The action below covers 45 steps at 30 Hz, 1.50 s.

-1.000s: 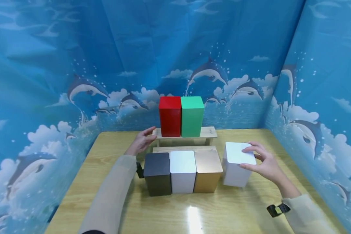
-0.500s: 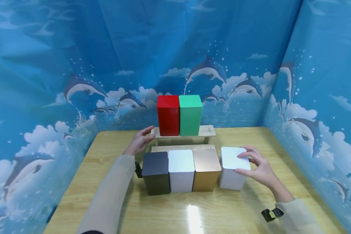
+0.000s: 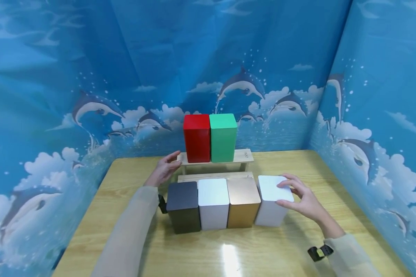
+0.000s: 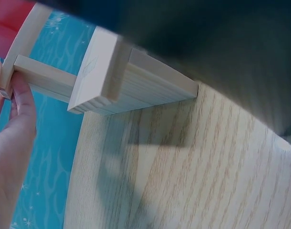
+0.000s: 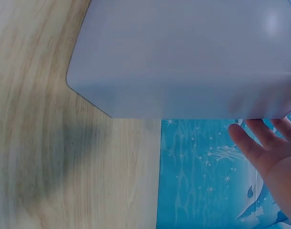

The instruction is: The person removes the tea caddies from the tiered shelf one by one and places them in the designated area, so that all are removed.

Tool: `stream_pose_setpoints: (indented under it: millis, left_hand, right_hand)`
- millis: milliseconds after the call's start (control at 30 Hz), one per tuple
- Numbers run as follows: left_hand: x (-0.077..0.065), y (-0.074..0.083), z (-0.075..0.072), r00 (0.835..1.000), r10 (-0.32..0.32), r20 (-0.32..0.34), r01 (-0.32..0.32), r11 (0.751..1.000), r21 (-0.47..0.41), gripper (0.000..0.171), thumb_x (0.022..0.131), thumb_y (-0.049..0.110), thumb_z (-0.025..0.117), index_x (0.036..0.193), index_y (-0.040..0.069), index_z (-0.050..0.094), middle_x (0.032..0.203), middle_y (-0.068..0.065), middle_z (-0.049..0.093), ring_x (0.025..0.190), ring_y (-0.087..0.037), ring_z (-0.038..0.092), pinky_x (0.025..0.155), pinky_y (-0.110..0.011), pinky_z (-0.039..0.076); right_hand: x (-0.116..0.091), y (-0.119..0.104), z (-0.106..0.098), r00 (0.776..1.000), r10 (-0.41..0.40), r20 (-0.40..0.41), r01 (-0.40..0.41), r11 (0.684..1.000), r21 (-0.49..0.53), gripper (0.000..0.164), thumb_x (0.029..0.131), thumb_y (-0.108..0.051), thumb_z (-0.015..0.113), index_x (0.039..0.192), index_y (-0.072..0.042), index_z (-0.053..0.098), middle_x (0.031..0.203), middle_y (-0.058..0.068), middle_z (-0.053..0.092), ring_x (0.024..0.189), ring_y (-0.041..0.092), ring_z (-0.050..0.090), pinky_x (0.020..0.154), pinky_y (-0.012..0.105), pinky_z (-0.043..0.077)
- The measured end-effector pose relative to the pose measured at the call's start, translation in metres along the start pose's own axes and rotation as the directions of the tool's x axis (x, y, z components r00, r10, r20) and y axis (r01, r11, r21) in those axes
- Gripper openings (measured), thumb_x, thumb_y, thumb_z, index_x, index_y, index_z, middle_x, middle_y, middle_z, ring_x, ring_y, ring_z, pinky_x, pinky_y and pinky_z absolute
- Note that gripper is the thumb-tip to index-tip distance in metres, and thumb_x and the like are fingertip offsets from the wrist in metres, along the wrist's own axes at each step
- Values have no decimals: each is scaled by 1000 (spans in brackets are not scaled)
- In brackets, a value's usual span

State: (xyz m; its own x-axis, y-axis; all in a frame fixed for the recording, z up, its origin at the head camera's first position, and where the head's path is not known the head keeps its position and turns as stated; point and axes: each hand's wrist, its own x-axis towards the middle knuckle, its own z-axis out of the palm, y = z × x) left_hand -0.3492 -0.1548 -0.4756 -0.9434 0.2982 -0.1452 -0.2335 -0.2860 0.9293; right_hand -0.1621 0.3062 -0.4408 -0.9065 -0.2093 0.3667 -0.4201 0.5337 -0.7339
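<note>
My left hand (image 3: 164,169) pinches the left end of the upper board of a two-tier wooden rack (image 3: 243,155); in the left wrist view its thumb lies against the underside. On that board stand a red box (image 3: 197,139) and a green box (image 3: 223,138). My right hand (image 3: 303,198) touches the right side of a white box (image 3: 274,188), its fingers reaching along the top edge. Fairly straight fingers (image 5: 265,136) meet that box's side in the right wrist view. This box stands right of a gold box (image 3: 243,198), with little or no gap.
Left of the gold box stand another white box (image 3: 213,200) and a black box (image 3: 183,204), in one row before the rack's lower board (image 3: 215,176). All rest on a wood-grain table (image 3: 194,250). A blue dolphin-print curtain (image 3: 152,77) borders the back and sides.
The right-hand white box has moved left and a little nearer, up against the gold box, with my right hand following. My left hand keeps its place on the rack. The head view shifts slightly.
</note>
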Motion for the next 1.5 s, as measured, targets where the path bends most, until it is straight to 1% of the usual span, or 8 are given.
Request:
stream_pose_setpoints:
  millis: [200, 300, 533, 633, 867, 1100, 1300, 1500]
  left_hand:
    - [-4, 0, 0, 999, 42, 15, -42, 999, 13, 63, 88, -3, 59, 145, 5, 31, 148, -15, 23, 119, -23, 47, 97, -31, 43]
    - [-6, 1, 1, 998, 55, 30, -55, 998, 8, 63, 89, -3, 59, 145, 4, 30, 148, -17, 22, 116, -22, 49, 96, -31, 43]
    - [-4, 2, 3, 1000, -5, -29, 6, 1000, 3, 60, 91, -4, 55, 145, 10, 33, 147, -11, 26, 121, -24, 44, 103, -35, 37]
    - [-3, 2, 3, 999, -26, -43, 26, 1000, 1, 60, 91, -3, 55, 145, 11, 34, 146, -10, 29, 121, -24, 44, 104, -36, 35]
    - [-2, 3, 1, 999, -29, -28, 29, 999, -17, 61, 90, -4, 55, 145, 11, 32, 146, -10, 29, 125, -25, 41, 104, -37, 35]
    - [-1, 2, 1, 1000, -15, -22, 15, 1000, 0, 59, 91, -5, 54, 144, 10, 34, 144, -12, 29, 120, -25, 44, 104, -38, 34]
    - [-2, 3, 0, 1000, 0, 18, 1, 1000, -17, 61, 92, -6, 51, 146, 8, 28, 149, -13, 20, 127, -27, 37, 106, -38, 31]
    - [-3, 2, 1, 1000, -2, -9, 2, 1000, -15, 61, 91, -6, 53, 146, 8, 31, 148, -12, 22, 127, -28, 37, 104, -37, 34]
  right_hand:
    - [5, -5, 0, 998, -8, 67, 9, 1000, -5, 40, 76, -12, 78, 112, -15, 60, 139, 11, 38, 122, 24, 38, 87, 16, 41]
    - [6, -5, 1, 996, -29, 87, 30, 1000, -4, 41, 76, -9, 77, 113, -14, 60, 140, 12, 37, 122, 29, 38, 87, 16, 41]
    - [9, -4, -1, 990, -64, 124, 64, 998, 9, 44, 74, -5, 77, 114, -12, 59, 141, 15, 36, 123, 35, 37, 90, 15, 37]
    - [9, -4, -2, 988, -79, 134, 77, 997, 16, 45, 74, -4, 76, 115, -12, 59, 142, 15, 35, 124, 33, 37, 90, 15, 37]
    - [12, -3, -5, 981, -148, 126, 137, 986, 94, 50, 75, 3, 74, 121, -5, 56, 142, 18, 35, 128, 9, 33, 95, 14, 35]
    - [15, -4, -10, 978, -169, 122, 151, 977, 150, 48, 78, 7, 70, 123, 0, 53, 141, 22, 34, 128, 13, 36, 98, 19, 38]
    - [20, -4, -14, 974, -202, 104, 186, 971, 148, 46, 78, 10, 68, 121, 5, 53, 136, 27, 37, 125, 11, 40, 95, 20, 42]
    - [23, -8, -19, 974, -206, 97, 192, 971, 140, 44, 79, 11, 66, 120, 6, 53, 135, 27, 38, 125, 11, 40, 93, 19, 42]
